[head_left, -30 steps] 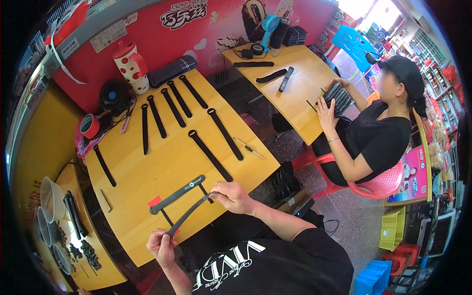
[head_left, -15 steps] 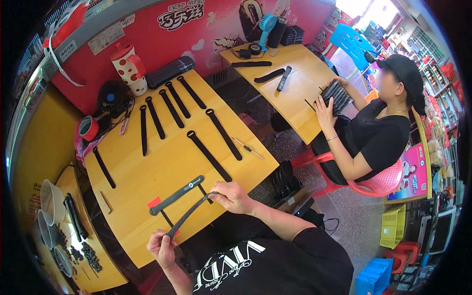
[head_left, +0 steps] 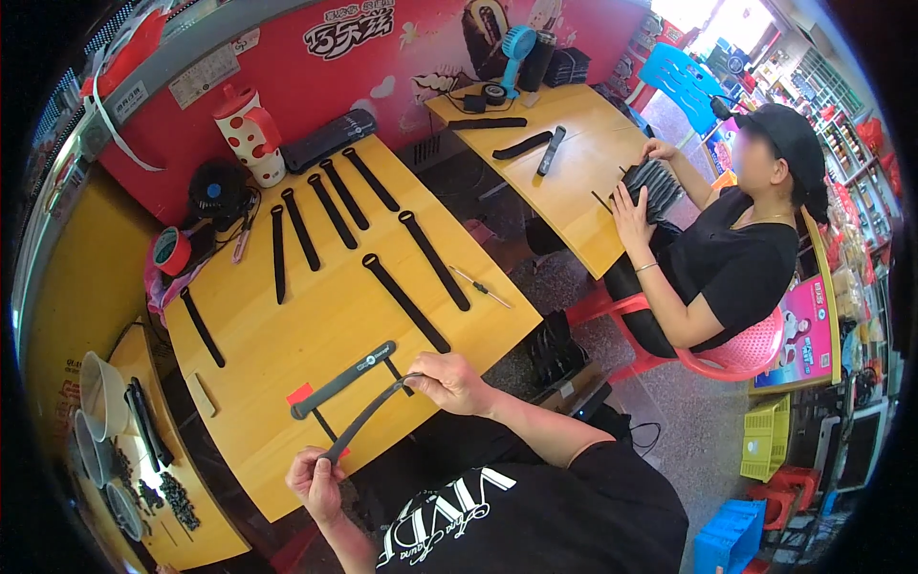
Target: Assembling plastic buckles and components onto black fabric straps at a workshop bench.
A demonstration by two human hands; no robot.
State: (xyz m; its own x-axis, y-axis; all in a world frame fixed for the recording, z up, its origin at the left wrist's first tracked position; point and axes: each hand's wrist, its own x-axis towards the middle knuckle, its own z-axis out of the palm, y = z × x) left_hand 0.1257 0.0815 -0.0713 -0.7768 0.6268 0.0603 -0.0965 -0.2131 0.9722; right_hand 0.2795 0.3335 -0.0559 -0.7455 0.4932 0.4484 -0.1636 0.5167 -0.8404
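strap (head_left: 368, 418) pinched at both ends, left hand (head_left: 314, 475) near, right hand (head_left: 451, 381) far; we could let it slip, grips look thin.

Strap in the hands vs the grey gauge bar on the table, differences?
The black strap is held off the table, stretched between left hand and right hand; the grey bar lies flat on the yellow table. The strap is thinner and darker; the bar is wider, with a round end. Both are long, narrow and lie nearly parallel.
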